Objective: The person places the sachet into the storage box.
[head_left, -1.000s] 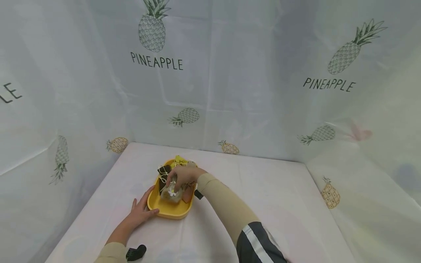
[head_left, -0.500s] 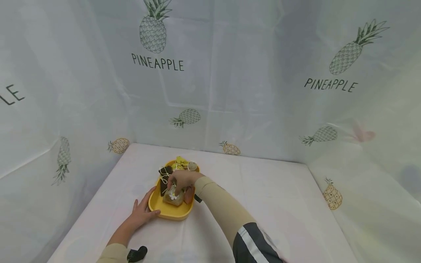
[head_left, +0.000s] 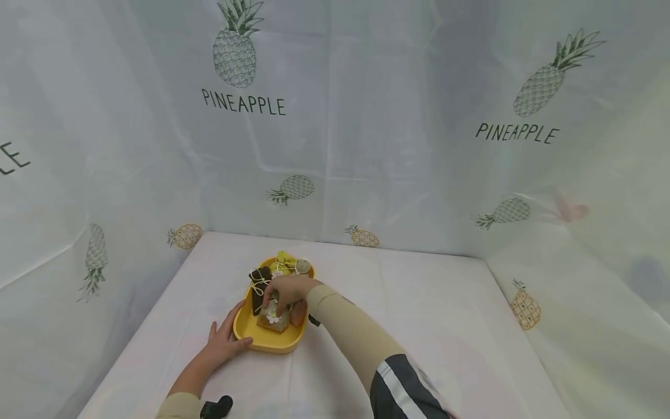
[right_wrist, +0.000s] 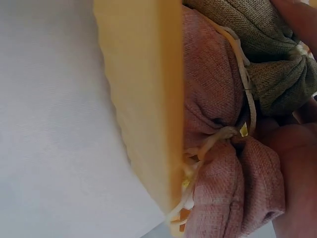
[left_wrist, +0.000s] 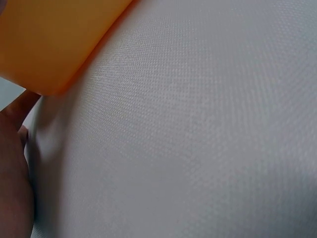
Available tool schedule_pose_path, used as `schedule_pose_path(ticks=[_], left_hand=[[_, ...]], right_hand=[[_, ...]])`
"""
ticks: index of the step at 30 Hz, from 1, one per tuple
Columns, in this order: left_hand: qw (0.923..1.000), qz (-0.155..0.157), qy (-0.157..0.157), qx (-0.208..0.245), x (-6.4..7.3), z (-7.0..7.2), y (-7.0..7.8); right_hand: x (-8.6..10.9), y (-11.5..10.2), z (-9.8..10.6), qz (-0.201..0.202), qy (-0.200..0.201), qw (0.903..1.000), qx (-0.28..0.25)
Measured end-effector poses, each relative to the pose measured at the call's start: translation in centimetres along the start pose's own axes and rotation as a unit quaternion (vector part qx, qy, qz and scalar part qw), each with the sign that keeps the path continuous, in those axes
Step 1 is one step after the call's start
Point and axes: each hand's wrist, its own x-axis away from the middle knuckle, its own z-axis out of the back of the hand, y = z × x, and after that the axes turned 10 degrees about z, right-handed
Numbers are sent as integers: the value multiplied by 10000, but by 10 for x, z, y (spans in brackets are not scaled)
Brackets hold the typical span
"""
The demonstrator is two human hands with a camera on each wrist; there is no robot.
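Observation:
A yellow tray (head_left: pixel 267 344) holds several drawstring pouches. My right hand (head_left: pixel 291 289) reaches in from the right and pinches the gathered neck of a khaki pouch (head_left: pixel 281 327) with a white flower, low in the tray. The right wrist view shows this khaki pouch (right_wrist: pixel 247 22) beside a pink pouch (right_wrist: pixel 213 69) tied with pale cord. My left hand (head_left: pixel 222 343) rests against the tray's left side, fingers spread along the outer wall and thumb at the near corner. In the left wrist view, part of that hand (left_wrist: pixel 15 173) touches the orange-looking tray wall (left_wrist: pixel 54 44).
A dark brown pouch (head_left: pixel 257 302) lies along the tray's left wall. Farther back sit a yellow pouch (head_left: pixel 285 259) and a greyish one (head_left: pixel 302 266). The tray stands on a white-covered table (head_left: pixel 419 314), with pineapple-printed sheets (head_left: pixel 366 145) hanging behind and at both sides.
The khaki pouch has come slightly nearer and lower in the tray with my right hand on it. The greyish pouch at the back shows more. My left hand stays put.

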Motion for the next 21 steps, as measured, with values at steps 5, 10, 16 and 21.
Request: schedule_pose_path(ticks=[5, 10, 16, 21], left_hand=[[10000, 33, -39, -24, 0, 3, 1], [10000, -21, -67, -6, -1, 7, -1], [9999, -85, -113, -24, 0, 13, -2], [9997, -133, -201, -26, 2, 19, -1]], right_hand=[[8, -3, 5, 142, 16, 9997, -208], [18, -5, 13, 243, 160, 9979, -570], [28, -3, 22, 412, 320, 9971, -555], [38, 1, 31, 376, 384, 9953, -803]])
